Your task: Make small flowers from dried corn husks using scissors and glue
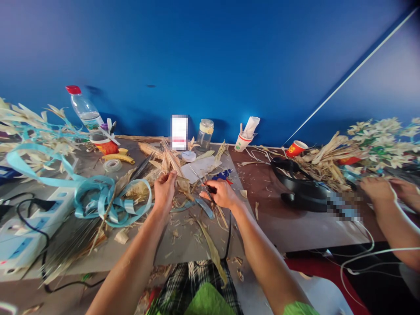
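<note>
My left hand (164, 191) is closed, its thumb and fingers pinching a bundle of dried corn husk (171, 161) that fans upward. In my right hand (223, 194) is a pair of scissors (197, 174), my fingers around the dark handles and the blades pointing up and left toward the husk. The blades look slightly apart. Close behind my hands lie a white sheet (201, 169), a round white lid (188, 156) and a blue tool (223, 174), partly hidden. A corn cob (151, 151) rests to the left of the husk bundle.
Tangled light-blue ribbon (95, 199) and a white power strip (31, 236) lie at left. Behind stand a bottle (85, 111), a glass jar (205, 133) and a paper cup (243, 143). A black headset-like object (300, 186) and another person's hands (377, 190) are at right.
</note>
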`<state>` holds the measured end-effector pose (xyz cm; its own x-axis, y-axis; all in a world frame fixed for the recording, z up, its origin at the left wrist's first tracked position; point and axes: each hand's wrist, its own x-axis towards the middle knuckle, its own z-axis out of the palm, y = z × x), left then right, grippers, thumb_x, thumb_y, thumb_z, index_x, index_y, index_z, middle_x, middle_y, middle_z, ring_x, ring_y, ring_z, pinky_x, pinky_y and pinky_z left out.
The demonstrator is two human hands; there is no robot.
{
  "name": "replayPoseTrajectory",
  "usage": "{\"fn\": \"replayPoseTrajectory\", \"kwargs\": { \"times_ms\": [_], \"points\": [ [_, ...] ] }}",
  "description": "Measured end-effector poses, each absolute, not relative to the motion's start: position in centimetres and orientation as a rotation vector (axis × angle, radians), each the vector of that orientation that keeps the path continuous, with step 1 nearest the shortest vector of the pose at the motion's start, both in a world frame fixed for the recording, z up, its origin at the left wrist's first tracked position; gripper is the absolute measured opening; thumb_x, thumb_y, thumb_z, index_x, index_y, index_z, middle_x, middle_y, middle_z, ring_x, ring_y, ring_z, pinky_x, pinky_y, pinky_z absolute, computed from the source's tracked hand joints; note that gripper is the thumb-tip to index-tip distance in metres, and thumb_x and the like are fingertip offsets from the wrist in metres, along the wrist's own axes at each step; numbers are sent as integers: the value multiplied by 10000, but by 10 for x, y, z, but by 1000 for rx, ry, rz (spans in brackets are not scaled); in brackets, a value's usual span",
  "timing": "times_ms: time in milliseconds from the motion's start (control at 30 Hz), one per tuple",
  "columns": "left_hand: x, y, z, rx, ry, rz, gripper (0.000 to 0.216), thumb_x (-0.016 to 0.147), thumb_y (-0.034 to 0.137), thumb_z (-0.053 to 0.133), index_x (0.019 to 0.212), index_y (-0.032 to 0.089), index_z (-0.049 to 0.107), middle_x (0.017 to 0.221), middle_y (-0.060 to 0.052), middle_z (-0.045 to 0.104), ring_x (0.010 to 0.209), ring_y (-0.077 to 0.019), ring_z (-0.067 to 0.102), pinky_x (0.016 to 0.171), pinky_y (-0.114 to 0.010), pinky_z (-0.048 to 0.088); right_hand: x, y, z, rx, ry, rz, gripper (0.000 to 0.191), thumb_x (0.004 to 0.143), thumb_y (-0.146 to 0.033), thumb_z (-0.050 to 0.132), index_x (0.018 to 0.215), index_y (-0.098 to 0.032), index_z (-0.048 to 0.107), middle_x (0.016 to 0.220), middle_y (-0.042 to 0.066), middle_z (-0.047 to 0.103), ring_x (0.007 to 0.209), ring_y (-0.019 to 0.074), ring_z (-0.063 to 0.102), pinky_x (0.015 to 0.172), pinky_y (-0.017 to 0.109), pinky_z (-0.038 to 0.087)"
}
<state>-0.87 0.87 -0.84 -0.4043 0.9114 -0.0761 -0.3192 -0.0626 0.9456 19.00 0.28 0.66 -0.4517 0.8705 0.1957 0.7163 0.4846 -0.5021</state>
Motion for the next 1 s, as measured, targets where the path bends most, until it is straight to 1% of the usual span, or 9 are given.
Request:
{"fn": "replayPoseTrajectory", "kwargs": {
  "times_ms": [100,233,333,433,567,633,733,867,1000],
  "points": [
    [-8,8,-8,740,1214,1667,327,627,438,702,608,153,543,476,60,405,440,-63,329,440,-212,255,190,4,2,-1336,-2246,495,339,781,-477,586,891,-166,663,589,-24,572,553,98,448,554,191,306],
    [-6,6,-6,765,1172,1652,340,634,422,697,575,158,492,485,69,387,449,-55,311,448,-207,266,189,5,-1,-1490,-2149,422,389,786,-517,568,974,-185,645,702,16,660,617,126,549,578,202,339],
    [-3,6,-4,749,1162,1621,331,619,428,701,598,155,517,494,60,417,470,-65,355,461,-207,289,185,4,0,-1638,-2127,324,420,784,-563,546,994,-211,636,751,36,689,663,157,601,593,221,357],
    [-1,6,-3,749,1164,1587,344,598,452,706,615,150,543,472,57,416,469,-75,385,460,-211,294,181,1,4,-1779,-2110,219,459,769,-598,543,1050,-242,616,842,51,707,771,200,640,638,248,381],
    [1,6,-3,748,1133,1557,351,589,452,714,616,146,545,453,67,392,444,-67,372,451,-210,283,175,-3,10,-1887,-2205,195,431,795,-573,524,1080,-257,592,887,65,713,849,224,654,716,288,394],
    [1,5,-3,745,1096,1564,346,594,440,716,609,148,532,450,76,377,422,-54,338,440,-209,270,172,-5,13,-1918,-2274,213,400,809,-542,520,1062,-240,591,886,81,714,855,232,656,724,303,394],
    [0,4,-2,725,1044,1583,334,610,404,717,584,155,495,439,90,342,402,-40,291,431,-207,255,168,-9,15,-1945,-2335,206,383,791,-488,563,1054,-210,578,919,103,708,887,247,650,733,317,398],
    [-1,3,0,712,996,1605,346,626,373,711,557,161,446,437,95,316,405,-33,271,431,-203,235,165,-8,21,-2024,-2318,170,425,770,-419,589,1124,-191,534,978,118,689,923,247,638,737,316,413],
    [-2,5,0,724,1004,1595,334,631,379,697,565,160,453,432,93,323,396,-33,259,420,-208,209,166,-1,29,-2042,-2350,219,483,733,-441,606,1141,-196,526,1091,129,642,978,257,617,752,317,437]
  ]
}}
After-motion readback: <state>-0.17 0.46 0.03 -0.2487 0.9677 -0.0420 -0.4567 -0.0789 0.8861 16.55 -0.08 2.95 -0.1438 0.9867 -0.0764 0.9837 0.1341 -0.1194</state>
